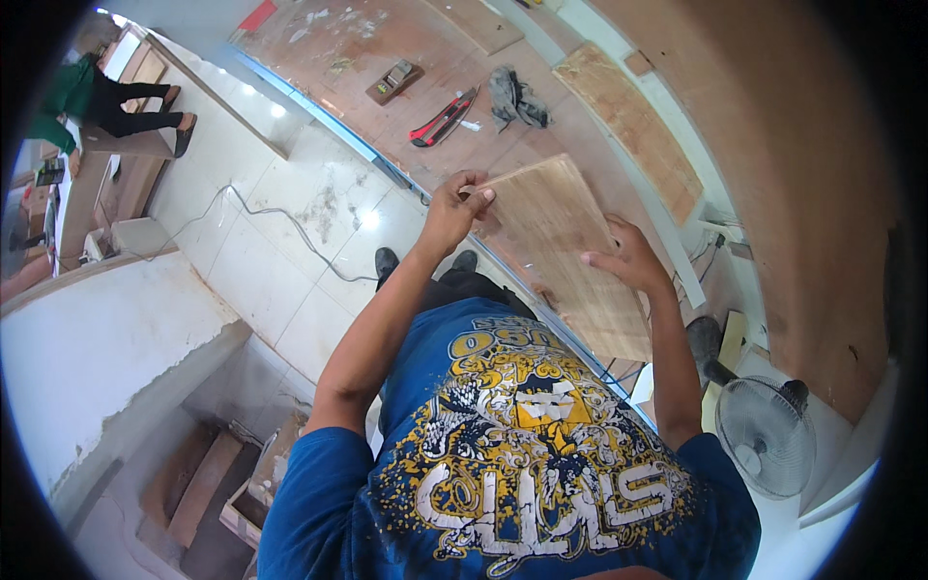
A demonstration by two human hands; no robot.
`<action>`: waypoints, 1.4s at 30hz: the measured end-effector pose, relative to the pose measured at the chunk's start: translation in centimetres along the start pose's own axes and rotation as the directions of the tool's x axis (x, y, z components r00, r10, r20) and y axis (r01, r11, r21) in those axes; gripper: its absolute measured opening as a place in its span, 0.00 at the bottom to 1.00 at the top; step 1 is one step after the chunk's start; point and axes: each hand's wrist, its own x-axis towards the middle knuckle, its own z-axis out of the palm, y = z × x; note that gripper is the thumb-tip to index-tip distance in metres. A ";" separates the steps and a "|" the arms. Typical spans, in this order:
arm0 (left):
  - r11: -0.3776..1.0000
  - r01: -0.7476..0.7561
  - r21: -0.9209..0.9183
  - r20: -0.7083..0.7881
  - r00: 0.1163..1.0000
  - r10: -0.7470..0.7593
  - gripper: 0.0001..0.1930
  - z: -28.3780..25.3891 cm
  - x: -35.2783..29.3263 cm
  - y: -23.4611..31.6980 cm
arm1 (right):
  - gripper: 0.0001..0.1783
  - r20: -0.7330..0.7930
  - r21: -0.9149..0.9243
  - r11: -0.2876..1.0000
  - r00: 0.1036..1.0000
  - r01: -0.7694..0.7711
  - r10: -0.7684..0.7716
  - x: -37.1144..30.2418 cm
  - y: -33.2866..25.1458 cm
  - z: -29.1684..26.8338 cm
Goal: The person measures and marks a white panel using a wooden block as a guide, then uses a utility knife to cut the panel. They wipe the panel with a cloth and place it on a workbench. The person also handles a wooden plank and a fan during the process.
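Observation:
A flat rectangular wooden board with a light brown grain is held tilted in front of me, over the edge of the workbench. My left hand grips its far left corner, thumb on the top face and fingers curled at the edge. On the right long edge, my right hand holds the board with the thumb across its face; the other fingers are partly hidden behind it. Beyond the board on the bench lie a red and black utility knife, a small wooden hand plane and a crumpled dark grey rag.
The wooden workbench has a blue-edged front. A long wood panel lies along its far side. A fan stands at the right. A grey cable crosses the tiled floor. Another person stands at the upper left.

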 end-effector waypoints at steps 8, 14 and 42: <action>0.893 -0.439 -0.103 -0.030 0.898 0.438 0.16 3.0 -6.1 10.9 | 0.29 -0.123 -0.073 0.974 0.968 0.213 -0.221 -7.6 -10.9 -4.1; 0.822 -0.524 -0.224 -0.103 0.851 0.514 0.12 1.8 -6.9 16.6 | 0.25 -0.316 -0.244 0.937 0.893 0.249 -0.320 -9.0 -16.1 -1.0; 0.769 0.150 -0.622 0.314 0.947 0.070 0.29 -11.2 -14.0 20.1 | 0.29 -0.421 -0.877 0.480 0.481 0.001 -0.769 2.1 -21.9 18.3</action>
